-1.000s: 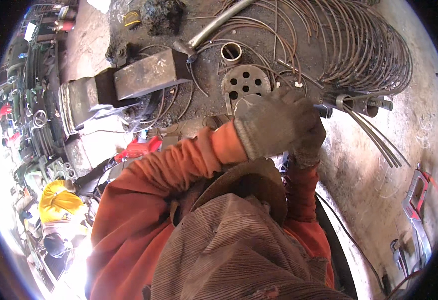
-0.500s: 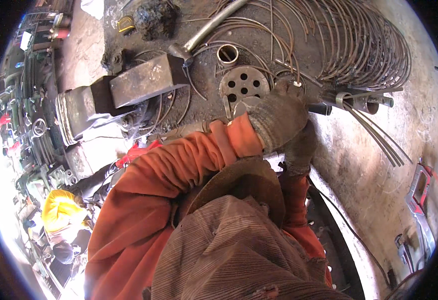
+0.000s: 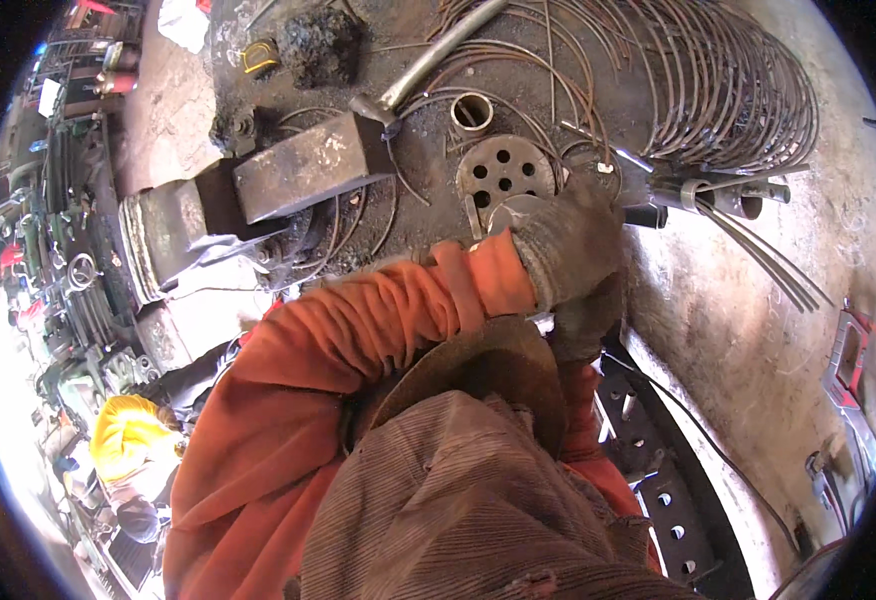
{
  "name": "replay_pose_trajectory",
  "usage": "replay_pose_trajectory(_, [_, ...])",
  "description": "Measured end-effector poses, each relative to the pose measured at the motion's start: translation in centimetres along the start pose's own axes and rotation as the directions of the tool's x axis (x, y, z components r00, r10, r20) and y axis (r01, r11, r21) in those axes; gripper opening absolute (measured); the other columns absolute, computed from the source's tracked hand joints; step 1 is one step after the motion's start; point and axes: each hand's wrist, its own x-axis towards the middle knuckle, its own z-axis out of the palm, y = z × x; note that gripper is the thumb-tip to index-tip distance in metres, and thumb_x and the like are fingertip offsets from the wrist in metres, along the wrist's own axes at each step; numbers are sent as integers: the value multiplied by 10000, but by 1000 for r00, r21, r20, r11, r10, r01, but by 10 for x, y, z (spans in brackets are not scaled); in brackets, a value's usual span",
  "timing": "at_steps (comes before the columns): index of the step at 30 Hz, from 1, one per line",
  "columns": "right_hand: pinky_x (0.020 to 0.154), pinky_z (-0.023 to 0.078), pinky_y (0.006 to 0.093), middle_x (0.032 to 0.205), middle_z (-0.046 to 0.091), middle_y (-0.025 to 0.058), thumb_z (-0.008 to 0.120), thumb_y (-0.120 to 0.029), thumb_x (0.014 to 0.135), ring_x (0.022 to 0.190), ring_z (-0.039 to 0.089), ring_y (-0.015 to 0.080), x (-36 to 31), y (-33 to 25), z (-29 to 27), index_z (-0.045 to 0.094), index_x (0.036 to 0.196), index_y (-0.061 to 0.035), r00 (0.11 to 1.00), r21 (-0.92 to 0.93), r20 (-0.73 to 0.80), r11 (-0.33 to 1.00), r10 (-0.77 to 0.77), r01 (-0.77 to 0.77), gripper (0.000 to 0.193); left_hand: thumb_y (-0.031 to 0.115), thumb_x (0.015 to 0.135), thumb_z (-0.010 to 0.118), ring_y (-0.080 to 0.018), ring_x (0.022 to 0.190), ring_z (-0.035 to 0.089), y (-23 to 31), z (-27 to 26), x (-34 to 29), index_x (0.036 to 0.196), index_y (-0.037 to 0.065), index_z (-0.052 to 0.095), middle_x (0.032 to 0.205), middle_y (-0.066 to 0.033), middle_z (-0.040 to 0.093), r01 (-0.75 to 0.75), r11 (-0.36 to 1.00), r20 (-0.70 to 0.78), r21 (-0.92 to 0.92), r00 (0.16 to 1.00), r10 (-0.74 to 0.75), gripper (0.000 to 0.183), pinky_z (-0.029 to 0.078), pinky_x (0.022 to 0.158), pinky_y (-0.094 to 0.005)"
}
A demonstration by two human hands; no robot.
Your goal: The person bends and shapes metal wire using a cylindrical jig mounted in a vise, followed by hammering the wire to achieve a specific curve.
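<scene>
My left hand [image 3: 570, 245], in a dirty grey-brown work glove, reaches from an orange sleeve across to the bench edge. Its fingers curl away from view, around something I cannot make out. Just below it, partly covered, is my right hand [image 3: 588, 322], also gloved; its fingers are hidden. A thin bent rod with a small pale tip [image 3: 605, 168] shows beyond the left fingers. Beside the left hand lies a round steel plate with several holes [image 3: 504, 172], a paler disc [image 3: 514, 210] partly over its near edge. A short upright pipe piece [image 3: 471, 115] stands farther back.
A hammer [image 3: 428, 62] lies behind an anvil-like steel block [image 3: 308, 168]. Coiled rod [image 3: 738, 85] fills the far right. Loose rods [image 3: 773, 258] jut past the bench edge beside pipe pieces. A red-framed hacksaw [image 3: 845, 362] is at right; a perforated dark strip [image 3: 668, 500] lies below. Someone in yellow [image 3: 130, 440] is at left.
The whole view has shifted slightly, so the bench things sit farther right. My right hand has drawn a little nearer to my body and left. More of the perforated strip shows.
</scene>
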Motion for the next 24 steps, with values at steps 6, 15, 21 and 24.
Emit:
replay_pose_trajectory(6, [982, 519, 411, 1283, 708, 169, 822, -297, 856, 1193, 672, 336, 54, -26, -34, 606, 1379, -35, 981, -170, 129, 978, 144, -121, 623, 214, 811, 656, -331, 1001, 656, -2, -8, 22, 863, 60, 769, 1010, -132, 708, 101, 985, -39, -139, 994, -107, 197, 463, 902, -520])
replay_pose_trajectory(15, [1009, 499, 414, 1284, 696, 175, 739, -332, 923, 1183, 660, 332, 25, -4, -20, 588, 1386, -16, 964, -24, 73, 967, 254, -253, 581, 176, 794, 657, -340, 995, 658, 12, 23, 19, 832, 34, 757, 989, -141, 702, 165, 979, -155, -122, 971, -183, 178, 467, 895, -516])
replay_pose_trajectory(21, [1022, 488, 414, 1296, 685, 170, 720, -316, 940, 1198, 644, 324, -2, -3, -6, 585, 1376, -9, 989, 87, 8, 985, 147, -147, 550, 196, 772, 661, -351, 935, 674, 2, 14, 8, 796, 47, 770, 851, -128, 698, -36, 953, 29, -300, 998, 47, 186, 469, 893, -523])
replay_pose_trajectory(24, [1028, 483, 415, 1301, 679, 168, 710, -308, 949, 1205, 636, 320, -12, -4, -1, 583, 1371, -6, 991, 113, -39, 986, 130, -125, 535, 201, 775, 668, -338, 948, 674, 7, 16, 2, 788, 65, 776, 890, -132, 702, -51, 967, -13, -249, 999, 50, 174, 462, 900, -524])
